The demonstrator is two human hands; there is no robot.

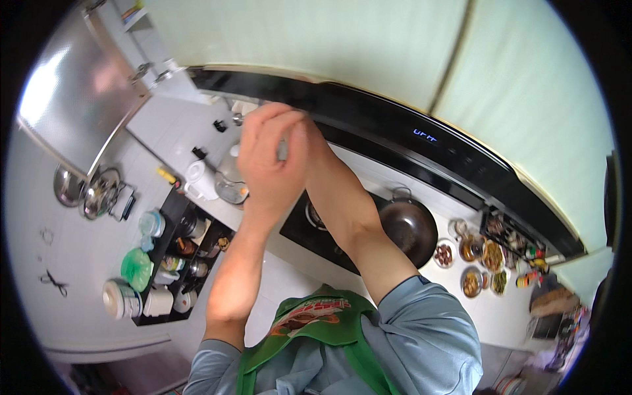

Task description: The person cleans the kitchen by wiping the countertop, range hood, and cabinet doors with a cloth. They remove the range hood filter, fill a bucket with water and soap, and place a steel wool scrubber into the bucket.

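Observation:
Both my arms reach up in front of me, close to the camera. My left hand (271, 153) is raised with bent, slightly blurred fingers, and I cannot tell whether it holds anything. My right forearm (340, 197) runs up behind it, and the right hand is mostly hidden there. The two overlap near the right wrist; whether they touch is unclear. Below them, a dark wok (409, 232) sits on a black gas cooktop (291, 229). Left of the cooktop are a white pitcher (201, 177) and a clear container (231, 190), partly covered by my left hand.
A black range hood (375, 116) with a lit display spans the wall ahead. An open cabinet door (79, 94) juts out upper left. Right of the wok stand a plate of dark food pieces (444, 253) and several other dishes. A black shelf (170, 237) holds containers at left.

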